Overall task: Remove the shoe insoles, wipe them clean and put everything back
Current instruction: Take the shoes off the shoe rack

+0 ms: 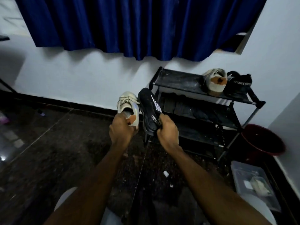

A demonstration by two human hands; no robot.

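Blue curtain hangs in deep folds across the top, white wall under it, and a dark speckled floor runs out below my arms. Both arms are stretched out in front of me, and each hand has a shoe. My left hand is curled round the heel end of the beige shoe, gripping it with the laced toe pointing up and away towards the wall and the opening facing me. My right hand is closed round the back end of the black shoe, toe up as well, white stripes and the letters "SP" showing on its side. The two shoes are raised above the floor side by side, just beside each other, maybe touching, I can't tell. Whether the insoles sit inside them I can't make out from here; it's too dim in the openings. Just behind and to the right of the black shoe stands the black shoe rack, its dusty top shelf carrying the other beige shoe with its heel towards me and, right next to it, the other black shoe with "SPORT" on its collar. Further right, a red basin sits on the floor by the rack's corner, and nearer me a clear plastic box lies along the wall. A small white scrap is on the floor between my forearms.
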